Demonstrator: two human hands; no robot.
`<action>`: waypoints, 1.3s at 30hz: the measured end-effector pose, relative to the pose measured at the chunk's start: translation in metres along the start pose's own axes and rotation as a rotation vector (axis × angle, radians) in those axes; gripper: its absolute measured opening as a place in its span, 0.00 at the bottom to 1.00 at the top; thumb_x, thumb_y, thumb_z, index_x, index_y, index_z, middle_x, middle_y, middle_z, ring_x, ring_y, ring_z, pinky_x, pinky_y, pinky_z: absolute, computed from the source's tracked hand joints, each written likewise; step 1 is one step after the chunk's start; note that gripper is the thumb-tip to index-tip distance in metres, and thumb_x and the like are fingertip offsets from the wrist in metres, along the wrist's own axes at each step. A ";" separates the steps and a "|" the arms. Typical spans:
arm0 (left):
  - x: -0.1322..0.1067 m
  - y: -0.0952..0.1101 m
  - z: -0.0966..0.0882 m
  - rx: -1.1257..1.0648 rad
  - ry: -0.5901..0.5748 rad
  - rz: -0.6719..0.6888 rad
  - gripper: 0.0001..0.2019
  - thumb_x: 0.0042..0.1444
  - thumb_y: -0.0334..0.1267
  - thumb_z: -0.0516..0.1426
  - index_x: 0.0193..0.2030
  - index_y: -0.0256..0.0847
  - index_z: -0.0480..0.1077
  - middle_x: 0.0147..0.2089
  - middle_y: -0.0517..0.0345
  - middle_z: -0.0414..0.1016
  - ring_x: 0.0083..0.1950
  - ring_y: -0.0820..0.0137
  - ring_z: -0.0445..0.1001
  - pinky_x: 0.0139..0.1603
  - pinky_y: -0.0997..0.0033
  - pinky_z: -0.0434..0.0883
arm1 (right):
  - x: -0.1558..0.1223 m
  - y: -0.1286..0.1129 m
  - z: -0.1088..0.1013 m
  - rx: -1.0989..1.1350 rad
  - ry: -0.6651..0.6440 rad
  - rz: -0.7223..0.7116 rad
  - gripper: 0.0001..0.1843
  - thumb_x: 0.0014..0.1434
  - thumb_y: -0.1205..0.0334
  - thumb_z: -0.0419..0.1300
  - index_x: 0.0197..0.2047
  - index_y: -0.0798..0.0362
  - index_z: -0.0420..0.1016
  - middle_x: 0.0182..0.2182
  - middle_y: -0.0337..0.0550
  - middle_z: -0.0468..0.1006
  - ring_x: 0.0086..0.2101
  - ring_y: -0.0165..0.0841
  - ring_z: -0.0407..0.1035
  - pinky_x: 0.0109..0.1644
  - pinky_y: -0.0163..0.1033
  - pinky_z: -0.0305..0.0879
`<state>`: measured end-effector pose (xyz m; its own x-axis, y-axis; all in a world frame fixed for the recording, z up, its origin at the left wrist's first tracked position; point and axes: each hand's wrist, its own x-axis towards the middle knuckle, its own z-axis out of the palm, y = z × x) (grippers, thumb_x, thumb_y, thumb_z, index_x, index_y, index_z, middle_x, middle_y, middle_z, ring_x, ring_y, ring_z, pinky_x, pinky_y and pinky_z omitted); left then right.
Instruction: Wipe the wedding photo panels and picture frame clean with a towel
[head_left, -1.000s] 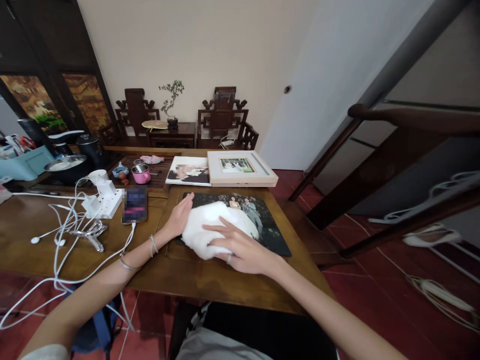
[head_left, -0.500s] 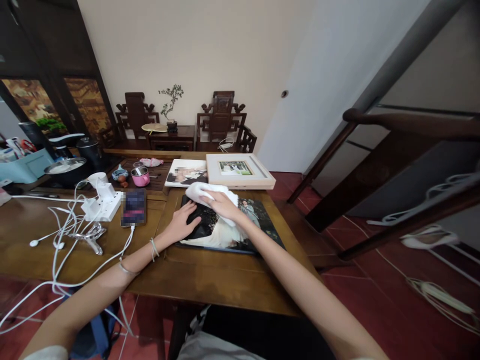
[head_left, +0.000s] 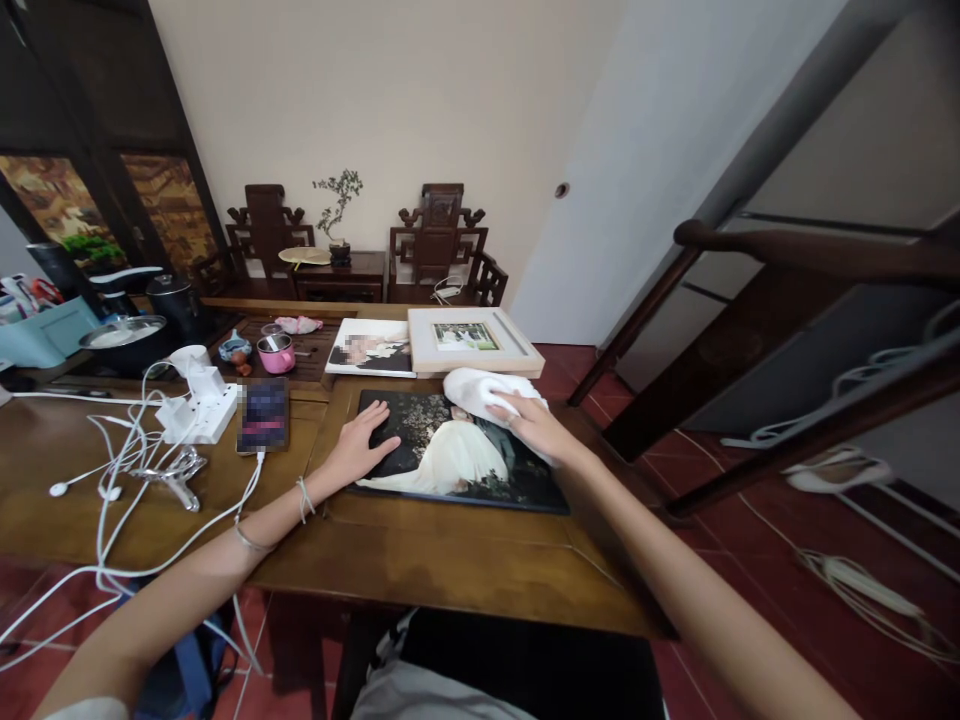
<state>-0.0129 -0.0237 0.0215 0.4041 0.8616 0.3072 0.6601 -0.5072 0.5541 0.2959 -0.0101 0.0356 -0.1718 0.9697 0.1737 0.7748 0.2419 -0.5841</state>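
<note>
A large dark photo panel (head_left: pixel 461 460), showing a figure in a long white dress, lies flat on the wooden table (head_left: pixel 420 550). My left hand (head_left: pixel 360 445) rests on its left edge with the fingers spread. Pressed to the panel's upper right part is a white cloth (head_left: pixel 480 388), bunched under my right hand (head_left: pixel 536 425), which grips it. The cloth and hand cover the panel's upper right corner.
Behind the panel lie a white-framed picture (head_left: pixel 517 345) and a smaller photo board (head_left: pixel 360 360). To the left are a phone (head_left: pixel 262 415), a white power strip (head_left: pixel 206 410) with tangled cables, and a pink cup (head_left: pixel 276 353). A wooden chair (head_left: pixel 810 265) stands at right.
My right hand has slid the white cloth from the panel's upper left to its upper right, uncovering the middle. My left hand stays on the left edge.
</note>
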 end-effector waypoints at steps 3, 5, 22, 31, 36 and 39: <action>0.000 0.001 0.000 0.013 0.017 0.003 0.25 0.57 0.45 0.54 0.59 0.35 0.62 0.64 0.45 0.58 0.67 0.61 0.53 0.65 0.55 0.55 | -0.027 0.001 -0.006 -0.085 -0.028 -0.031 0.24 0.61 0.48 0.48 0.55 0.50 0.69 0.58 0.45 0.66 0.63 0.50 0.44 0.63 0.61 0.43; 0.000 0.002 0.001 0.031 0.014 0.010 0.25 0.58 0.45 0.53 0.60 0.35 0.62 0.65 0.45 0.58 0.67 0.61 0.53 0.65 0.54 0.55 | -0.054 -0.013 -0.007 -0.136 -0.082 -0.153 0.21 0.62 0.50 0.48 0.51 0.50 0.71 0.58 0.46 0.66 0.62 0.49 0.47 0.63 0.62 0.41; -0.001 -0.005 0.005 0.102 -0.004 0.022 0.25 0.62 0.45 0.48 0.62 0.33 0.58 0.66 0.44 0.55 0.68 0.61 0.52 0.65 0.54 0.54 | -0.003 0.002 -0.011 0.011 -0.032 -0.076 0.25 0.59 0.43 0.49 0.51 0.46 0.72 0.56 0.41 0.70 0.61 0.51 0.51 0.61 0.60 0.47; 0.000 -0.009 0.007 0.070 0.043 0.053 0.21 0.62 0.38 0.45 0.61 0.36 0.58 0.65 0.47 0.57 0.67 0.65 0.53 0.66 0.58 0.54 | -0.049 0.001 -0.008 -0.048 -0.060 -0.126 0.27 0.59 0.42 0.47 0.50 0.51 0.73 0.56 0.48 0.69 0.62 0.51 0.45 0.62 0.59 0.47; 0.001 -0.007 0.007 0.081 0.038 0.058 0.21 0.62 0.38 0.45 0.61 0.36 0.58 0.65 0.48 0.58 0.67 0.65 0.54 0.66 0.56 0.54 | -0.136 -0.018 -0.014 -0.106 -0.131 -0.238 0.22 0.61 0.45 0.46 0.44 0.48 0.75 0.56 0.48 0.69 0.62 0.49 0.47 0.60 0.57 0.53; 0.001 -0.008 0.008 0.090 0.030 0.056 0.21 0.62 0.38 0.44 0.60 0.35 0.60 0.65 0.46 0.58 0.67 0.65 0.53 0.66 0.56 0.54 | -0.155 -0.026 -0.019 -0.089 -0.141 -0.308 0.21 0.62 0.46 0.46 0.41 0.47 0.76 0.57 0.48 0.68 0.61 0.48 0.51 0.61 0.55 0.54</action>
<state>-0.0127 -0.0192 0.0111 0.4237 0.8316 0.3591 0.6921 -0.5529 0.4640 0.3137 -0.1674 0.0393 -0.4833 0.8482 0.2167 0.7224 0.5263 -0.4486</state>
